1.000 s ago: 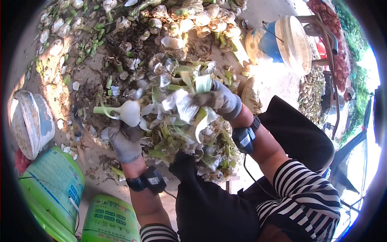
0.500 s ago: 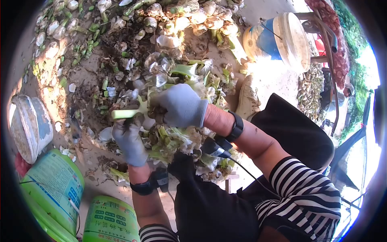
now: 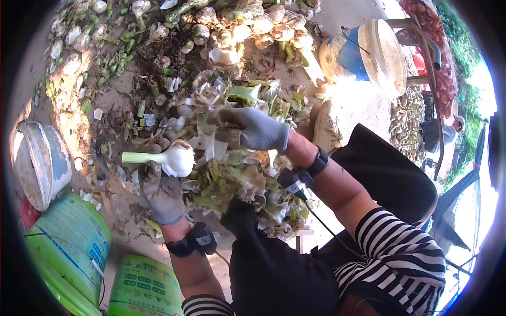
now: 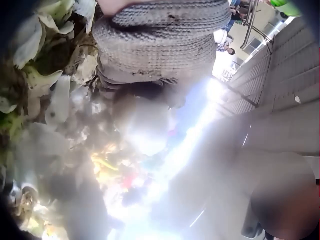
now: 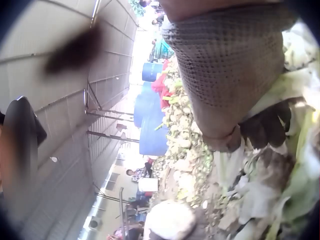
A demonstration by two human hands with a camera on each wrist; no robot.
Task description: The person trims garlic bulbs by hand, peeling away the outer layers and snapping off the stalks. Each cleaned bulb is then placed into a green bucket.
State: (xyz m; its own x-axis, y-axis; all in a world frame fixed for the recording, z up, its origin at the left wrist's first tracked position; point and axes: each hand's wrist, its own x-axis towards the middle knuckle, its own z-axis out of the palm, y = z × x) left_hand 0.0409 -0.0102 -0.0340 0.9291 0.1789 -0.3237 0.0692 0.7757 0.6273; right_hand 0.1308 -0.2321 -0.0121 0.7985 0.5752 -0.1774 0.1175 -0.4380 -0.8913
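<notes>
In the head view a gloved left hand [image 3: 162, 194] holds a white garlic bulb [image 3: 179, 159] by its thick pale green stem [image 3: 142, 157], which points left. Some brown skin clings to the bulb's upper side. To the right, the gloved right hand [image 3: 255, 129] curls its fingers around loose garlic husk [image 3: 213, 142], which hangs below them, apart from the bulb. The right wrist view shows that hand's dark fingertips [image 5: 267, 127] among pale husks. In the left wrist view glare blurs what lies beyond the glove [image 4: 160, 45].
Under both hands lies a heap of peeled husks [image 3: 237, 181]. Garlic bulbs [image 3: 263, 26] are piled beyond it, with cut stems at left. A blue and white bucket [image 3: 363, 55] lies at upper right, a dirty bucket [image 3: 45, 160] at left, and green buckets [image 3: 145, 287] at lower left.
The right hand let its earlier strip of husk go, came over to the bulb at the left hand, then drew back rightward with more husk. The bulb now shows whiter.
</notes>
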